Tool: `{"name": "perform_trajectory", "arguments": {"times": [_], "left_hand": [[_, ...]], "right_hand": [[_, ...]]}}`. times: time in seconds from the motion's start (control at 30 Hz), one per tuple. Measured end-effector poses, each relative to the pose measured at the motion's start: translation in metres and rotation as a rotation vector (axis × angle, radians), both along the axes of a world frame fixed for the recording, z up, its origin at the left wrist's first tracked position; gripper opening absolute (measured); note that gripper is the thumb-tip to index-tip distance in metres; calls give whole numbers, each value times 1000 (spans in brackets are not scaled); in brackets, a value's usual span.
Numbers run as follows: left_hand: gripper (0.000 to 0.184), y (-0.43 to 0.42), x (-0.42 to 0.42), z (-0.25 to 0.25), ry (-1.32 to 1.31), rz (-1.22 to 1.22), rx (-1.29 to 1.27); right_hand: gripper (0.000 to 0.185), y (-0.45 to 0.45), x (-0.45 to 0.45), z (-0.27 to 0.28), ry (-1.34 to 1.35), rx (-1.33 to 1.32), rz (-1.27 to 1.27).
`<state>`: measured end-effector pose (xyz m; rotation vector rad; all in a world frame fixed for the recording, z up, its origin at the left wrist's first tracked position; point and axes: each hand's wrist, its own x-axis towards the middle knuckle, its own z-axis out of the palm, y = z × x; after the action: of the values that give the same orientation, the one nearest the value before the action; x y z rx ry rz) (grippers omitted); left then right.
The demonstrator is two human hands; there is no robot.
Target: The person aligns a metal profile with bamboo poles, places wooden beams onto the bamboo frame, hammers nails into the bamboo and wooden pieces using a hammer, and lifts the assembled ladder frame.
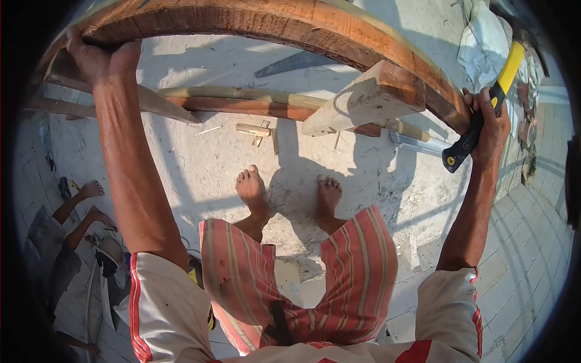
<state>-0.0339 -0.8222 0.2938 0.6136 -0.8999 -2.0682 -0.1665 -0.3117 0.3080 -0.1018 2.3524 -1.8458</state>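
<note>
A long reddish wooden beam, which looks curved, spans the top of the view. My left hand grips its left part from below, the fingers partly hidden behind the wood. At the beam's right end my right hand is closed around the black handle of a yellow and black hammer, its head at the upper right edge and hard to make out. The hand touches or nearly touches the beam end. A thick wooden post slants down under the beam, left of my right hand.
Behind the beam lie a second beam with a pale strip and a dark flat blade-like piece. Wood scraps lie before my feet. A white bag sits upper right; another person's legs are at left.
</note>
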Motion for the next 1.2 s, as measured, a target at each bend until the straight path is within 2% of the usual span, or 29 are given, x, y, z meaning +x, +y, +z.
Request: {"name": "perform_trajectory", "arguments": {"times": [0.07, 0.13, 0.17, 0.2, 0.23, 0.27, 0.3, 0.33, 0.43, 0.47, 0.5, 0.57, 0.6, 0.67, 0.7, 0.73, 0.77, 0.8, 0.83, 0.93, 1.0, 1.07, 1.1, 1.17, 1.2], "left_hand": [[57, 6, -25, -9, -36, 77, -24], [53, -29, -48, -44, 80, -24, -65], [52, -45, -58, -53, 168, -67, -88], [56, -17, -64, -25, 179, 66, 17], [60, 14, -75, -19, 175, 203, 135], [62, 9, -74, -36, 290, 1, 7], [61, -14, -93, -48, 291, 77, 20], [54, -19, -99, -54, 362, 12, 39], [33, -46, -122, -77, 517, 32, -31], [31, -34, -121, -68, 497, 158, 13], [31, -31, -114, -59, 498, 164, 20], [30, -20, -114, -55, 469, 156, 31], [29, -23, -109, -56, 446, 149, 17], [28, -29, -101, -59, 447, -36, -92], [27, -24, -100, -58, 470, 17, -48], [27, -21, -96, -55, 487, 78, -13], [27, -28, -91, -54, 496, 64, -6], [28, -35, -86, -58, 493, -10, -124], [29, -39, -84, -62, 492, -87, -236], [31, -33, -72, -56, 423, -185, -264], [33, -31, -69, -54, 412, -155, -209], [34, -141, -94, -93, 663, -622, 232], [35, -145, -95, -96, 664, -648, 246], [36, -115, -86, -90, 656, -665, 259], [41, -53, -79, -67, 518, -339, 94]], "right_hand": [[26, -6, -12, -2, 17, 54, 7], [31, -7, -29, -13, 35, 253, 64], [35, -10, -39, -19, 67, 232, 68], [35, -15, -39, -10, 96, 247, 44], [36, -17, -49, -17, 110, 306, 61], [37, -16, -56, -18, 130, 362, 80], [38, -19, -56, -15, 161, 463, 68], [38, -22, -55, -16, 198, 549, 62], [40, 9, -89, -58, 214, 260, 176], [39, 15, -94, -68, 311, 184, 40], [40, 21, -94, -72, 399, 122, -118], [40, 28, -68, -68, 445, 97, -139], [35, 31, -46, -67, 467, 12, -158], [26, 39, -3, -67, 517, -155, -190], [22, 9, 34, -71, 505, -346, -154], [18, 31, 46, -89, 376, -502, 65], [15, 10, 79, -92, 254, -598, 80], [17, 10, 96, -107, 168, -642, 163], [19, 1, 114, -120, 71, -690, 151], [17, -20, 144, -173, -104, -961, 83], [21, -29, 145, -198, -254, -1182, 111], [24, -38, 142, -212, -267, -1132, 20], [26, -41, 140, -216, -303, -1093, -69], [30, -46, 134, -220, -259, -994, -78], [34, -52, 127, -220, -203, -904, -82]]}}
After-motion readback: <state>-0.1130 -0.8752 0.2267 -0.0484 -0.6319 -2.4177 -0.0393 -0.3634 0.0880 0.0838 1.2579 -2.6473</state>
